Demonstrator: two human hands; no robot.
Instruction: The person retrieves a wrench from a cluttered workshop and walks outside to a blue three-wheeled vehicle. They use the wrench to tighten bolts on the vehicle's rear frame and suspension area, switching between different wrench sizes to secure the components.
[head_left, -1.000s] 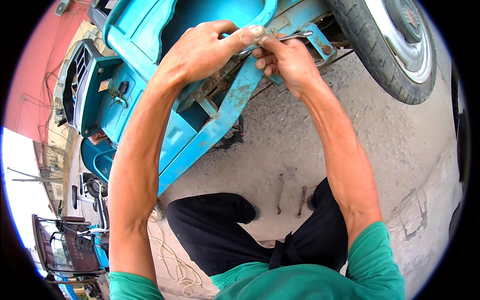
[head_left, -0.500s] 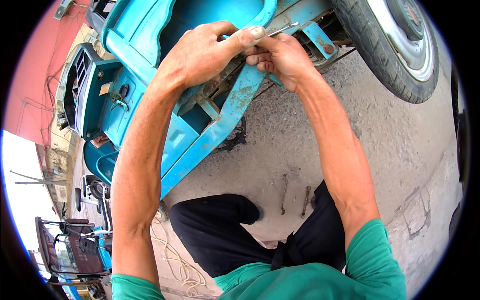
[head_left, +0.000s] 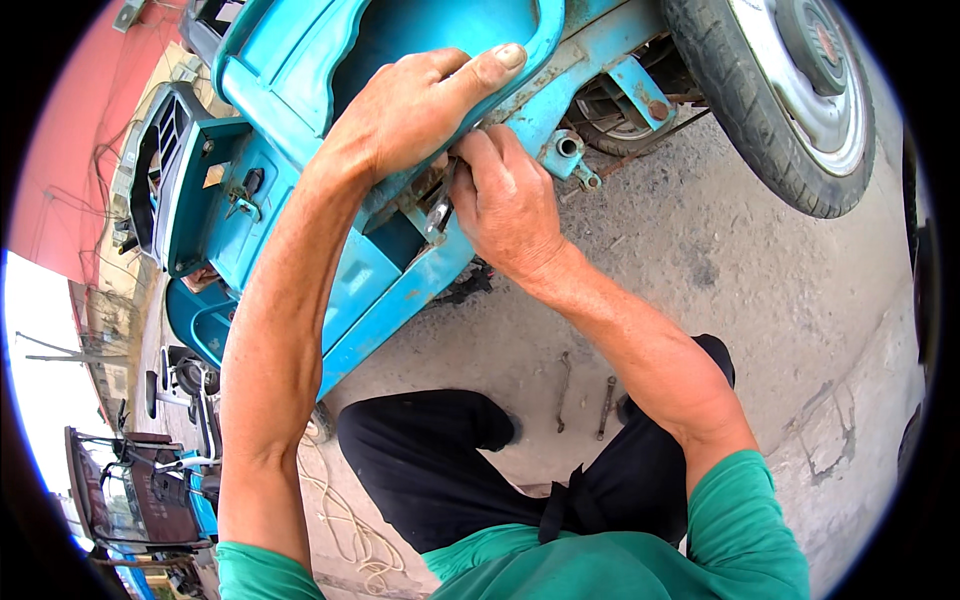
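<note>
My right hand [head_left: 508, 205] is closed on a metal wrench [head_left: 437, 215], whose shiny end sticks out past the fingers beside the blue frame rail [head_left: 440, 262] of a vehicle. Its fingertips reach into a rusty gap under the body panel. My left hand [head_left: 405, 115] lies over the blue body panel's edge [head_left: 545, 55], thumb stretched along it; its other fingers are mostly hidden in the gap by the frame. On the ground between my legs lie two more wrenches, one thin and bent-looking [head_left: 563, 392], one straight [head_left: 606, 408].
At the upper right stands a wheel with a black tyre [head_left: 745, 130]. A blue bracket with a round tube [head_left: 567, 146] juts out near my right hand. Pale rope [head_left: 350, 525] coils on the ground at the lower left. Another vehicle [head_left: 140, 490] stands farther left.
My right hand has moved left and down, away from my left thumb, bringing the wrench down beside the frame rail. My left hand stays nearly in place.
</note>
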